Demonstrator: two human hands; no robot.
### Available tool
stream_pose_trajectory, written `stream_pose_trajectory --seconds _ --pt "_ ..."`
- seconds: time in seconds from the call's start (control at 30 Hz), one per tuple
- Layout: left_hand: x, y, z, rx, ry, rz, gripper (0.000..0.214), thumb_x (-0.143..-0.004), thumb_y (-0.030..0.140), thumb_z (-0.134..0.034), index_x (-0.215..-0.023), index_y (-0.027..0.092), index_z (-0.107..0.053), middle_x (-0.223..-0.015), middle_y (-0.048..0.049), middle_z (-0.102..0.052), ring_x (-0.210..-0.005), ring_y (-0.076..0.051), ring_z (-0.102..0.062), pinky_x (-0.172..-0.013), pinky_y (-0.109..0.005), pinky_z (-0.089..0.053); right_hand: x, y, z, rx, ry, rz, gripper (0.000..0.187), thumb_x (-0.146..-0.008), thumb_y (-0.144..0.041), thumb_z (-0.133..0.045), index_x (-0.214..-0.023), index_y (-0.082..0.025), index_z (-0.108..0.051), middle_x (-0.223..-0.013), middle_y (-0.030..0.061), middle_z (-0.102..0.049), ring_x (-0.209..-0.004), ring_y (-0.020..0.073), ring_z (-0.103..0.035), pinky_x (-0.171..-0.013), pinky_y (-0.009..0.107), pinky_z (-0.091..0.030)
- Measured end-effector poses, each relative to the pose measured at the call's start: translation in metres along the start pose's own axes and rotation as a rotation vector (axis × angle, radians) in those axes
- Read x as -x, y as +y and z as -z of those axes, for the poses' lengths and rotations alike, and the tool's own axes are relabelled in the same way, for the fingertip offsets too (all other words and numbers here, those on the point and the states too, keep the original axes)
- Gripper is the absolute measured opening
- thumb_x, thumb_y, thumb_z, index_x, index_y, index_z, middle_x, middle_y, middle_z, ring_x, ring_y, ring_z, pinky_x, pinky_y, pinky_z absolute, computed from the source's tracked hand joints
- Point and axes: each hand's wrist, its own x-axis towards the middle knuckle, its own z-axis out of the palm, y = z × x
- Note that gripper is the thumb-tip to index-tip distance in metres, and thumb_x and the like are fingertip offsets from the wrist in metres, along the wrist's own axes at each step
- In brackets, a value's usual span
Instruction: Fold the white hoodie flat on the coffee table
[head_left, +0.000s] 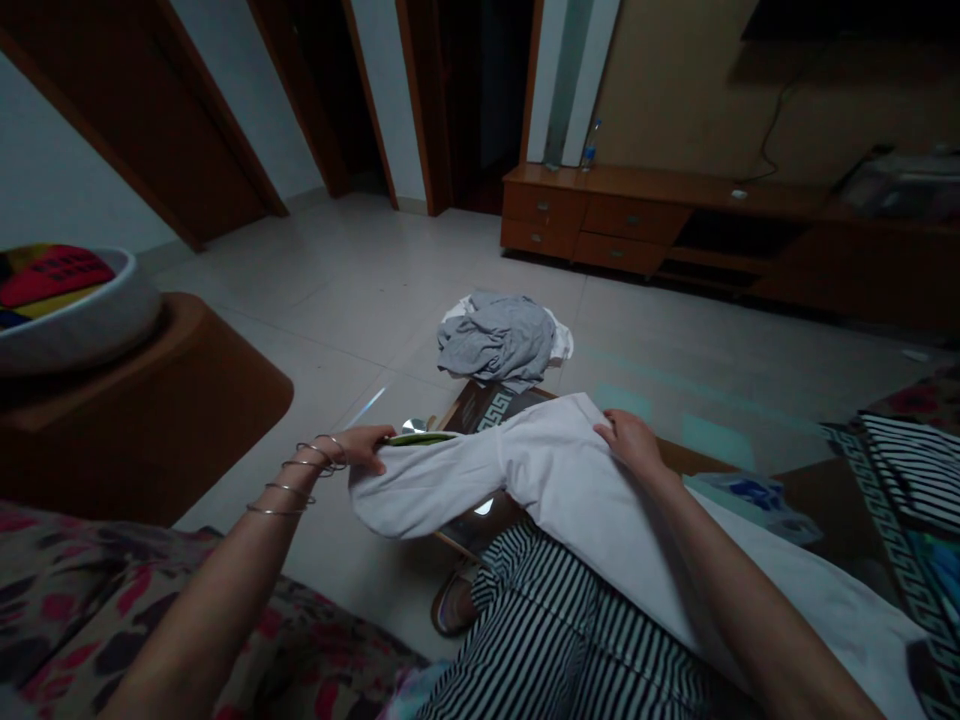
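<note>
A long white garment (577, 480) stretches from left to right over my lap and the low table. My left hand (367, 447), with several thin bangles at the wrist, pinches the upper edge of its narrow left end, where a strip of green shows inside. My right hand (630, 440) is closed on the upper edge of the wider part, near a corner. The garment's right part runs under my right forearm to the lower right of the view. Beyond it, a crumpled grey cloth (495, 338) lies in a heap with some white cloth at the far end of the table.
The low glass-topped table (480, 405) stands before my knees. A clear plastic bag (765, 500) and striped clothing (915, 465) lie to the right. At left, a white basin (82, 335) rests on a brown sofa arm (202, 370). A wooden TV cabinet (630, 225) runs along the far wall.
</note>
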Motion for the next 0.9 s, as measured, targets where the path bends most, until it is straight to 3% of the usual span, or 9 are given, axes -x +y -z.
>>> stream_pose_trajectory --seconds 0.13,0.23,0.33,0.43,0.53,0.6,0.73,0.8,0.9 --pt "0.016 -0.013 0.018 0.030 0.059 0.082 0.041 -0.054 0.031 -0.064 -0.092 0.015 -0.062 -0.085 -0.0044 -0.066 -0.078 -0.022 -0.059 -0.066 -0.026 -0.045 0.006 0.003 0.002 0.044 -0.005 0.014 0.027 -0.089 -0.034 -0.051 -0.100 -0.015 -0.067 -0.102 0.0111 -0.067 -0.095 0.0227 -0.059 -0.081 0.030 -0.039" --pt "0.015 -0.018 0.043 0.190 0.299 0.062 0.049 -0.059 0.039 -0.064 -0.101 0.015 -0.060 -0.084 -0.0031 -0.064 -0.076 -0.019 -0.059 -0.066 -0.026 -0.046 0.003 -0.013 0.013 0.137 0.011 -0.067 0.024 -0.088 -0.031 -0.053 -0.097 -0.014 -0.067 -0.100 0.0140 -0.065 -0.096 0.0248 -0.056 -0.080 0.033 -0.039" --pt "0.008 -0.026 0.052 0.299 0.568 0.098 0.064 -0.057 0.041 -0.069 -0.114 0.013 -0.057 -0.094 -0.0069 -0.064 -0.080 -0.019 -0.059 -0.070 -0.028 -0.048 0.001 -0.054 0.026 0.242 0.084 -0.101 0.027 -0.087 -0.021 -0.052 -0.108 -0.011 -0.066 -0.107 0.0203 -0.061 -0.102 0.0295 -0.052 -0.082 0.038 -0.038" --pt "0.000 -0.036 0.035 0.368 0.666 0.218 0.066 -0.059 0.042 -0.069 -0.116 0.011 -0.057 -0.098 -0.0109 -0.064 -0.080 -0.019 -0.059 -0.068 -0.028 -0.047 0.000 -0.122 0.031 0.111 0.083 0.166 0.031 -0.085 -0.015 -0.051 -0.112 -0.014 -0.065 -0.110 0.0170 -0.062 -0.105 0.0273 -0.050 -0.087 0.036 -0.038" --pt "-0.006 -0.043 0.006 0.527 0.650 0.255 0.063 -0.061 0.042 -0.070 -0.114 0.010 -0.057 -0.087 -0.0072 -0.064 -0.072 -0.017 -0.059 -0.063 -0.027 -0.046 -0.003 -0.203 0.023 -0.131 -0.101 0.483 0.025 -0.086 -0.016 -0.051 -0.102 -0.018 -0.070 -0.103 0.0094 -0.067 -0.100 0.0216 -0.054 -0.089 0.031 -0.038" --pt "-0.008 -0.046 -0.012 0.610 0.655 0.242 0.062 -0.059 0.036 -0.072 -0.114 0.010 -0.056 -0.076 -0.0013 -0.061 -0.064 -0.015 -0.056 -0.060 -0.025 -0.044 -0.006 -0.254 0.012 -0.227 -0.227 0.568 0.025 -0.089 -0.019 -0.049 -0.101 -0.018 -0.071 -0.105 0.0072 -0.069 -0.100 0.0191 -0.056 -0.091 0.028 -0.038" --pt "-0.006 -0.047 -0.036 0.669 0.727 0.208 0.067 -0.051 0.015 -0.072 -0.115 0.012 -0.055 -0.064 0.0076 -0.051 -0.058 -0.011 -0.051 -0.058 -0.022 -0.042 -0.014 -0.328 -0.013 -0.235 -0.410 0.372 0.030 -0.092 -0.030 -0.046 -0.109 -0.019 -0.068 -0.116 0.0094 -0.067 -0.107 0.0189 -0.058 -0.091 0.028 -0.041" --pt "-0.003 -0.048 -0.045 0.708 0.745 0.190 0.067 -0.050 0.011 -0.068 -0.116 0.012 -0.055 -0.066 0.0069 -0.054 -0.060 -0.011 -0.053 -0.059 -0.023 -0.044 -0.018 -0.348 -0.024 -0.203 -0.458 0.277 0.034 -0.087 -0.038 -0.053 -0.109 -0.015 -0.067 -0.115 0.0149 -0.067 -0.104 0.0234 -0.061 -0.086 0.031 -0.044" --pt "0.002 -0.048 -0.055 0.783 0.756 0.152 0.062 -0.049 0.013 -0.067 -0.110 0.010 -0.057 -0.076 0.0024 -0.061 -0.069 -0.014 -0.058 -0.065 -0.025 -0.048 -0.025 -0.361 -0.031 -0.207 -0.525 0.253 0.038 -0.075 -0.037 -0.067 -0.103 -0.011 -0.068 -0.107 0.0178 -0.068 -0.095 0.0270 -0.064 -0.078 0.032 -0.047"
